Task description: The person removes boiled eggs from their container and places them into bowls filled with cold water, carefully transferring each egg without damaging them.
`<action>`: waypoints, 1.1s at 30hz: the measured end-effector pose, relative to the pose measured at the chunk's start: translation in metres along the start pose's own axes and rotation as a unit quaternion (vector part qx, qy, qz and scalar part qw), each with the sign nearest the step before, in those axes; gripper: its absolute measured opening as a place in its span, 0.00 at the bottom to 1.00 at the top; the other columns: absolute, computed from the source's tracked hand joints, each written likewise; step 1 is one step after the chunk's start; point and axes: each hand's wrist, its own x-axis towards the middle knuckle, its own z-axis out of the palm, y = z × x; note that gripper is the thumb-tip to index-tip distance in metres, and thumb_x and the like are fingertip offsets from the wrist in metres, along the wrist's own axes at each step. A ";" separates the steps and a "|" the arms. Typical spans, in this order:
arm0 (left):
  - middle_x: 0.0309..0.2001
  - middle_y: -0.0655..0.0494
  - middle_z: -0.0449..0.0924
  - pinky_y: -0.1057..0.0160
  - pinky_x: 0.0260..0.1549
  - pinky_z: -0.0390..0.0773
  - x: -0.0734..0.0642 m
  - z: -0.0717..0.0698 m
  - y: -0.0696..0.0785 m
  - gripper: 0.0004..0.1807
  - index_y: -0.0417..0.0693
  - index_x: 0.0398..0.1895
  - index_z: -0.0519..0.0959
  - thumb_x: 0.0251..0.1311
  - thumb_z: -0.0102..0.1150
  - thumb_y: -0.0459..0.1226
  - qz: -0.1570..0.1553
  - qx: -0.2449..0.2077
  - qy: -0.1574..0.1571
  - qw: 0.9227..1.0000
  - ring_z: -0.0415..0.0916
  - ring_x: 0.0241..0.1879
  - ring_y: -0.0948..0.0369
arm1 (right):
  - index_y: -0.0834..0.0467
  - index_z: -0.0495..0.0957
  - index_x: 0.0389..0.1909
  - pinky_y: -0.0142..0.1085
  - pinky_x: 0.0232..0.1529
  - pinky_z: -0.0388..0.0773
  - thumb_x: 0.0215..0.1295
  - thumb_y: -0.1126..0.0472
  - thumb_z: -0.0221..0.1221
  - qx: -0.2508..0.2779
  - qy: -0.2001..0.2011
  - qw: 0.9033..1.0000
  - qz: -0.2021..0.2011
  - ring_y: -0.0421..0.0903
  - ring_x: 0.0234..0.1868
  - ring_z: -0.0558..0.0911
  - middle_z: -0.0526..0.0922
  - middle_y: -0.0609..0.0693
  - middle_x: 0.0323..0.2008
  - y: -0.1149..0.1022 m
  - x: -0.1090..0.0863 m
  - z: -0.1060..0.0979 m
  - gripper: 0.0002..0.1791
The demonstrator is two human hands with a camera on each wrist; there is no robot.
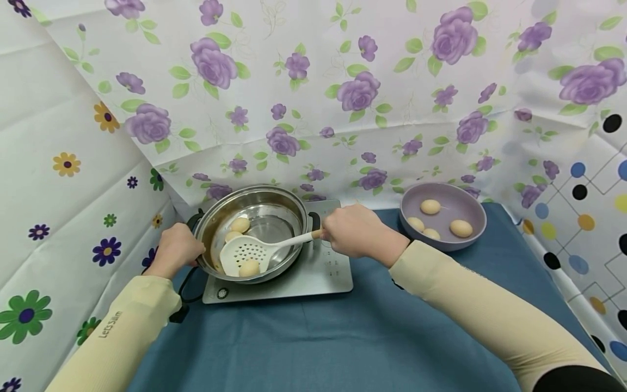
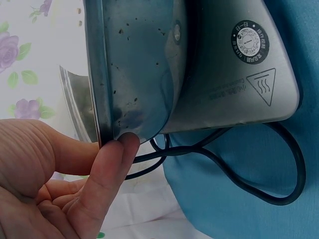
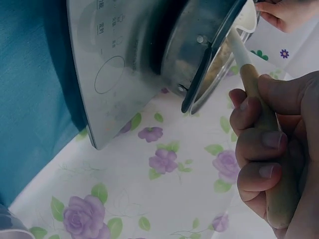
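Observation:
My left hand pinches the rim of a steel pot at its left side, thumb on one side and fingers on the other. In my right hand is the wooden handle of a white slotted skimmer, with the fingers wrapped round it. The skimmer's head reaches down into the pot at a slant. One egg lies at the skimmer's front edge, by the pot's near wall. Behind the skimmer, two more eggs sit on the left side of the pot.
Beneath the pot is a flat silver induction cooker with a black cord at its left. A purple bowl holding several eggs stands at the right on the blue tablecloth. A flowered sheet hangs close behind.

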 end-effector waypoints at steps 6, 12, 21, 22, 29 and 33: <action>0.16 0.47 0.81 0.62 0.15 0.74 0.000 0.000 0.000 0.11 0.29 0.27 0.80 0.50 0.52 0.31 0.001 0.001 0.000 1.000 0.78 0.13 0.60 | 0.47 0.81 0.32 0.34 0.17 0.63 0.67 0.47 0.49 0.018 -0.036 0.999 0.019 0.41 0.16 0.71 0.74 0.41 0.18 0.002 0.000 -0.001 0.14; 0.15 0.47 0.81 0.62 0.15 0.74 0.000 0.000 0.000 0.11 0.29 0.27 0.80 0.49 0.52 0.31 0.003 -0.002 0.003 1.000 0.78 0.13 0.59 | 0.45 0.81 0.30 0.34 0.18 0.63 0.67 0.48 0.51 0.057 -0.066 0.996 0.037 0.41 0.16 0.70 0.75 0.43 0.19 0.005 0.001 -0.003 0.12; 0.14 0.48 0.80 0.61 0.15 0.74 0.000 -0.001 -0.001 0.11 0.30 0.26 0.80 0.49 0.52 0.32 0.005 -0.003 0.002 1.000 0.78 0.13 0.59 | 0.46 0.81 0.31 0.34 0.16 0.62 0.66 0.50 0.51 0.088 -0.080 0.991 0.058 0.41 0.16 0.68 0.76 0.44 0.19 0.013 0.000 -0.008 0.11; 0.14 0.48 0.80 0.61 0.14 0.73 0.000 -0.001 -0.001 0.11 0.30 0.25 0.80 0.49 0.52 0.32 0.005 -0.003 0.002 1.000 0.78 0.13 0.59 | 0.46 0.81 0.31 0.34 0.16 0.62 0.66 0.50 0.51 0.090 -0.080 0.991 0.061 0.41 0.16 0.68 0.76 0.44 0.19 0.014 0.000 -0.009 0.11; 0.14 0.48 0.80 0.61 0.14 0.73 -0.001 -0.001 -0.001 0.11 0.31 0.24 0.80 0.50 0.52 0.32 0.007 -0.003 -0.001 1.000 0.78 0.13 0.59 | 0.46 0.81 0.31 0.34 0.15 0.61 0.67 0.49 0.51 0.107 -0.066 0.989 0.079 0.42 0.16 0.67 0.76 0.46 0.20 0.020 -0.001 -0.012 0.12; 0.15 0.48 0.81 0.61 0.15 0.74 -0.001 -0.001 0.000 0.11 0.31 0.25 0.80 0.50 0.52 0.32 0.006 -0.002 -0.001 1.000 0.78 0.13 0.59 | 0.47 0.81 0.31 0.33 0.14 0.60 0.68 0.48 0.50 0.116 -0.059 0.988 0.089 0.42 0.15 0.67 0.75 0.47 0.19 0.024 -0.002 -0.013 0.14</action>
